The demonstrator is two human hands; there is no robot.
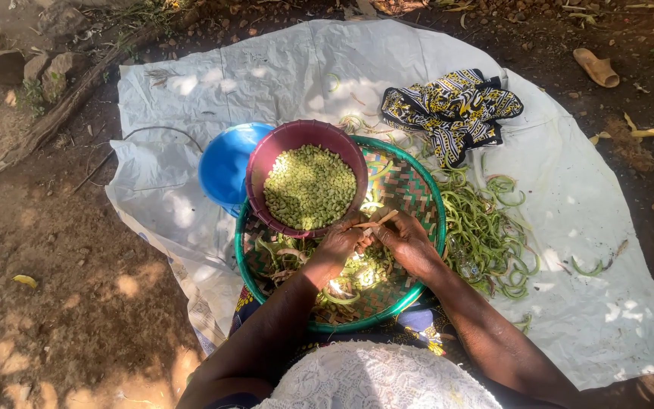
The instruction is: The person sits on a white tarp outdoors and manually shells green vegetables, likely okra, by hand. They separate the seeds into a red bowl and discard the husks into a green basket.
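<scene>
Bean pod (376,221), pale and thin, sits just below the centre of the frame, pinched between both hands over the woven tray (425,189). The left hand (338,246) has its grip closed narrowly on the pod's lower end, and the right hand (406,242) has its grip closed on the same pod just beside it, fingertips nearly touching. The pod tilts up to the right, its free tip pointing toward the tray's far rim.

The step in hand looks like shelling: splitting the pod so its seeds drop out. The next move would seem to call for the thumbs to part the seam, with the hands close to the maroon bowl (266,163), which stands on the tray's upper-left part, touching the left hand and heaped with pale green shelled beans (309,187). Empty husks (342,291) lie on the tray under the hands.

A pile of unshelled green pods (486,227) lies right of the tray on the white sheet (584,227). A blue bowl (225,163) sits behind the maroon one, and a patterned cloth (452,110) lies at upper right.
</scene>
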